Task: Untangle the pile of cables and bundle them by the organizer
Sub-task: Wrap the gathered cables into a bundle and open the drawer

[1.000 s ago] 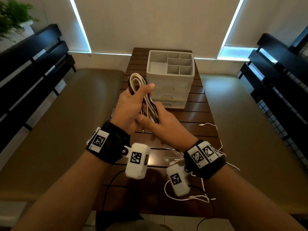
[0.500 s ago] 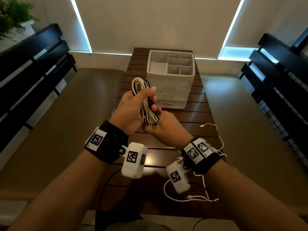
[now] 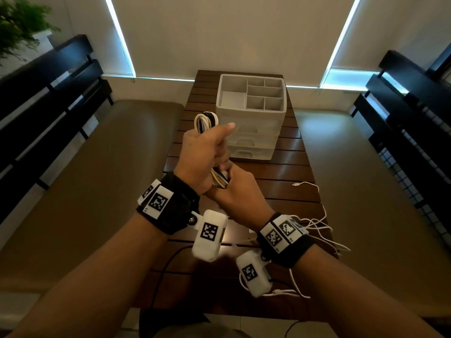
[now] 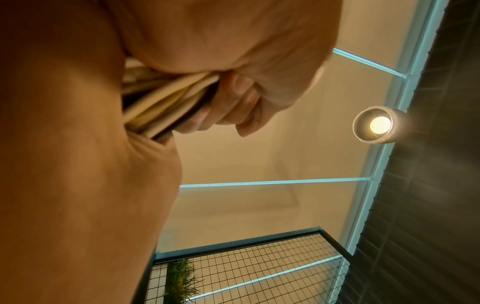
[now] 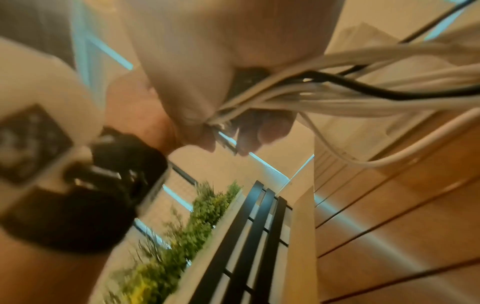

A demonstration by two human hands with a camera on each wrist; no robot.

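A folded bundle of white and black cables (image 3: 206,121) is held above the slatted wooden table (image 3: 280,172). My left hand (image 3: 207,152) grips its middle, loops sticking out above the fist; the left wrist view shows fingers curled round the cream strands (image 4: 166,98). Just below, my right hand (image 3: 234,189) pinches the bundle's lower end (image 3: 219,181); in the blurred right wrist view its fingers hold white and black strands (image 5: 298,90). The white compartmented organizer (image 3: 251,123) with drawers stands right behind the hands.
Loose white cables (image 3: 314,223) lie on the table to the right and beneath my right wrist, one plug end (image 3: 296,184) pointing left. A thin black cable (image 3: 168,262) runs off the near edge. Padded benches flank the table on both sides.
Both hands have twisted round the bundle: the left fist has closed tighter and rolled over it, the right hand has slid lower and under. The visible loops are shorter now.
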